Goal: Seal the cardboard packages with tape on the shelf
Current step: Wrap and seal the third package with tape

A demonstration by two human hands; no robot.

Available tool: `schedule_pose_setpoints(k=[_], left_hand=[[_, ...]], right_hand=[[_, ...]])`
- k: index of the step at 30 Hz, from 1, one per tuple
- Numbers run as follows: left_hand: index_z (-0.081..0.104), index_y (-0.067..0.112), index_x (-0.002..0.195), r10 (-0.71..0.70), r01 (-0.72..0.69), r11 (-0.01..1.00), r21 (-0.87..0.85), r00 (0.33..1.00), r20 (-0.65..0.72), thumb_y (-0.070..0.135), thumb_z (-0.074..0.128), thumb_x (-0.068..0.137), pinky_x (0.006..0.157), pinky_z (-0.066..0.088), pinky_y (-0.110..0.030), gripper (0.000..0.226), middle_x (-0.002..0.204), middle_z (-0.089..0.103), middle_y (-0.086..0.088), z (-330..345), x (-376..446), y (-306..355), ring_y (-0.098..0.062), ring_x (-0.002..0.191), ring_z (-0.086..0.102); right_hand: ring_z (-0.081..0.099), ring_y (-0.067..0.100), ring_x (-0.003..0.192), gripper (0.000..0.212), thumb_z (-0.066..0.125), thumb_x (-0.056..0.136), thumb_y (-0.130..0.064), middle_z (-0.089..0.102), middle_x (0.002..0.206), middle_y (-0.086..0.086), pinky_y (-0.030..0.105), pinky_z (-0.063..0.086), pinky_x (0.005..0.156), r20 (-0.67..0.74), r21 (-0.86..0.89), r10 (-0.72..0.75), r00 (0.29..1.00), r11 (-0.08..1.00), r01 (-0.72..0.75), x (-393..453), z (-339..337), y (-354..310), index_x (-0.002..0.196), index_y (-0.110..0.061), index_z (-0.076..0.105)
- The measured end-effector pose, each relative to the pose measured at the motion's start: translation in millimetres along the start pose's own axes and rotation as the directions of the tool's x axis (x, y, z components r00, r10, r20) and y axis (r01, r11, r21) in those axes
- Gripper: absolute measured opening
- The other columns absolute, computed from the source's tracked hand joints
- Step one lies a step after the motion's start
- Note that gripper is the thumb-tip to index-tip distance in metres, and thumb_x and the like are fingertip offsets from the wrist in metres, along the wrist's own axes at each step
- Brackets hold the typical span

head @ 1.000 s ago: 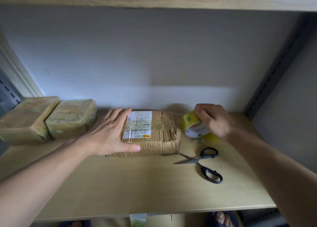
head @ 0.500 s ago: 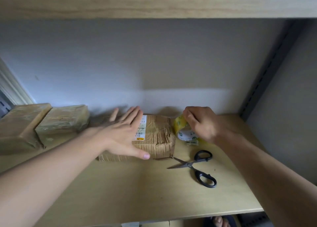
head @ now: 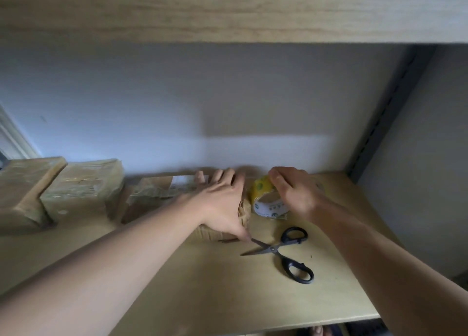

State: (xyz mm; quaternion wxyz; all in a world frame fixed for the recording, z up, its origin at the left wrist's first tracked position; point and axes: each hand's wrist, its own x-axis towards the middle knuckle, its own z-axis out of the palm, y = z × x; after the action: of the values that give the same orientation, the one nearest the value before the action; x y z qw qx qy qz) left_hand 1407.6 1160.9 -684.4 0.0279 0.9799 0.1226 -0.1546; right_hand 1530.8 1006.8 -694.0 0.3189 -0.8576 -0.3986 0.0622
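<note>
Package (head: pixel 157 196) looks light, crumpled, soft-walled; left hand (head: pixel 222 204) lies flat on top, fingers straight. Right hand (head: pixel 293 193) grips tape roll (head: pixel 266 201) just right of package; hold roll by rim.

The left hand (head: pixel 222 204) slides rightward across the package (head: pixel 162 196), now covering its right end and most of the label (head: pixel 183 181). The right hand (head: pixel 296 191) tilts the tape roll (head: pixel 266 201) closer against the package.

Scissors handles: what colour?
Black, on the scissors lying open on the shelf; only the head view shows them.
</note>
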Motion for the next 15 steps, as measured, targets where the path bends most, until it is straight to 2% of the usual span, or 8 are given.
schedule_pose_setpoints(k=[3,5,6,8,10,12,13,15], left_hand=[[0.006,0.021,0.159,0.03,-0.034,0.999,-0.033,0.994,-0.102,0.082,0.074,0.056,0.118,0.013,-0.066,0.137,0.153,0.021,-0.007,-3.4,-12.1,-3.3,-0.031,0.146,0.017],[0.007,0.023,0.159,0.032,-0.049,0.995,-0.086,0.983,-0.182,0.079,0.075,0.058,0.119,0.019,-0.061,0.134,0.147,0.024,-0.004,-14.3,-23.4,-4.4,-0.028,0.142,0.021],[0.008,0.023,0.159,0.039,-0.068,0.99,-0.126,0.973,-0.226,0.079,0.074,0.057,0.118,0.024,-0.059,0.133,0.145,0.026,-0.003,-22.5,-29.5,-4.5,-0.027,0.141,0.024],[0.018,0.027,0.155,0.051,-0.129,0.97,-0.205,0.937,-0.347,0.08,0.073,0.056,0.113,0.037,-0.052,0.125,0.141,0.032,0.0,-43.2,-45.6,-8.4,-0.025,0.136,0.032],[0.035,0.034,0.143,0.047,-0.224,0.924,-0.31,0.871,-0.488,0.077,0.077,0.057,0.107,0.043,-0.042,0.105,0.133,0.042,0.007,-60.4,-60.5,-12.4,-0.017,0.129,0.04],[0.045,0.037,0.135,-0.002,-0.322,0.836,-0.445,0.808,-0.59,0.074,0.079,0.058,0.105,0.044,-0.033,0.092,0.129,0.048,0.013,-63.4,-69.2,-18.1,-0.008,0.126,0.044],[0.047,0.036,0.133,-0.026,-0.352,0.791,-0.501,0.798,-0.603,0.076,0.078,0.059,0.104,0.044,-0.03,0.09,0.128,0.05,0.014,-60.5,-73.4,-21.1,-0.005,0.125,0.046],[0.046,0.034,0.133,-0.048,-0.367,0.739,-0.565,0.808,-0.587,0.078,0.077,0.057,0.105,0.044,-0.029,0.093,0.13,0.049,0.012,-50.5,-79.3,-26.5,-0.002,0.126,0.048]], right_hand=[[0.057,0.019,0.071,0.036,0.046,0.106,-0.033,0.064,0.073,0.002,0.018,0.037,0.063,-0.031,0.185,0.033,0.999,0.982,-0.027,1.4,0.4,3.5,0.078,-0.013,0.059],[0.052,0.016,0.064,0.039,0.052,0.099,-0.038,0.055,0.063,-0.002,0.034,0.038,0.067,-0.102,0.347,0.024,0.995,0.938,0.013,2.4,-5.5,-8.3,0.072,-0.009,0.055],[0.05,0.017,0.062,0.039,0.054,0.096,-0.037,0.051,0.061,-0.002,0.036,0.036,0.066,-0.148,0.442,0.023,0.989,0.896,0.045,2.4,-12.6,-17.8,0.069,-0.008,0.054],[0.053,0.022,0.063,0.038,0.06,0.098,-0.03,0.055,0.063,0.006,0.037,0.043,0.068,-0.257,0.61,0.029,0.966,0.78,0.139,6.0,-30.1,-42.0,0.067,-0.009,0.061],[0.066,0.037,0.082,0.044,0.062,0.096,-0.045,0.068,0.083,0.021,0.047,0.055,0.088,-0.269,0.759,0.068,0.961,0.629,0.167,8.4,-47.5,-68.2,0.082,-0.005,0.07],[0.071,0.036,0.096,0.051,0.056,0.094,-0.055,0.073,0.095,0.019,0.052,0.051,0.103,-0.223,0.872,0.054,0.973,0.458,0.174,10.9,-55.9,-91.4,0.09,-0.008,0.075],[0.071,0.029,0.092,0.046,0.053,0.094,-0.05,0.073,0.09,0.012,0.048,0.051,0.102,-0.199,0.917,0.031,0.98,0.36,0.174,11.5,-54.7,-104.0,0.087,-0.011,0.074],[0.059,0.021,0.072,0.034,0.052,0.089,-0.042,0.059,0.075,0.003,0.043,0.051,0.089,-0.135,0.968,0.013,0.991,0.217,0.129,10.4,-49.4,-126.9,0.079,-0.012,0.065]])
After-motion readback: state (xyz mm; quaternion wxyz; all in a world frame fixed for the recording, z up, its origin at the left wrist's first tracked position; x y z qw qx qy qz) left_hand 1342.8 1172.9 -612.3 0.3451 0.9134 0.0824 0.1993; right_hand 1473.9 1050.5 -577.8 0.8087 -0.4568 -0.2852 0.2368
